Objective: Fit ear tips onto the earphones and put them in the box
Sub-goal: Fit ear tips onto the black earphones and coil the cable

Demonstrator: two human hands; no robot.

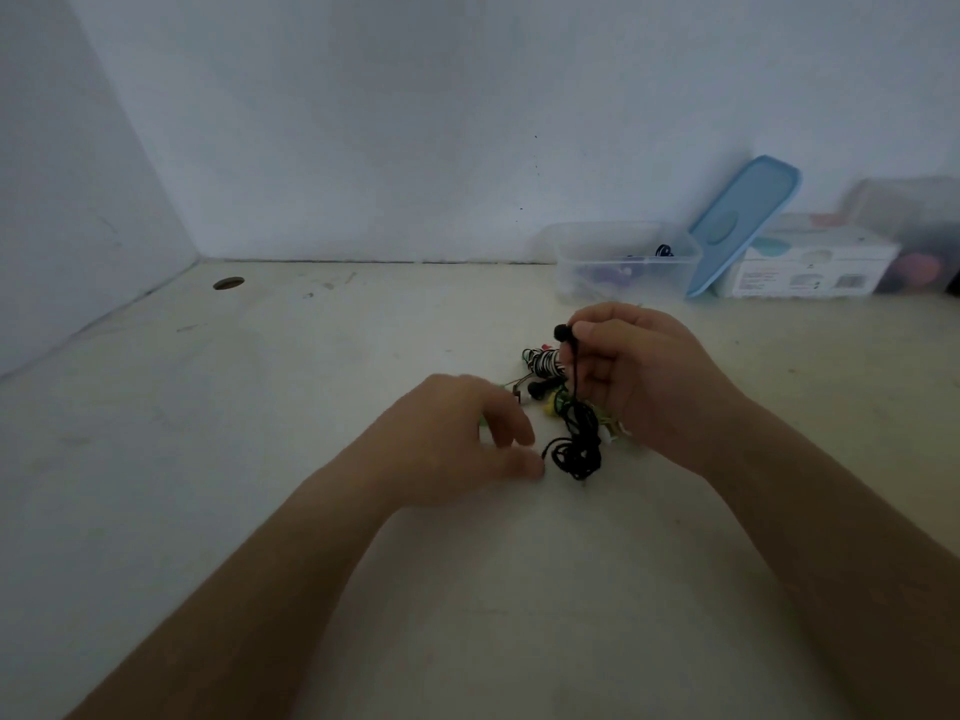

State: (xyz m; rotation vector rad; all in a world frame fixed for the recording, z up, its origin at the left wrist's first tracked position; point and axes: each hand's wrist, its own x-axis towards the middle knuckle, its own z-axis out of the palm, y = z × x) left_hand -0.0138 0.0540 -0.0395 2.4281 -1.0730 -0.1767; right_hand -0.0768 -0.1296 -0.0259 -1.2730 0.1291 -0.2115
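While the left hand [462,439] hovers low over the table [260,459] with fingers loosely curled, grasping nothing I can make out, the right hand [631,376] pinches a black earphone [561,332], its cord [576,449] dangling in a bundle. Far right stands a clear box [623,262], with a blue lid [743,220] propped beside it.

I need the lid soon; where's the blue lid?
Head view, far right: the blue lid leans between the clear box and a white carton.
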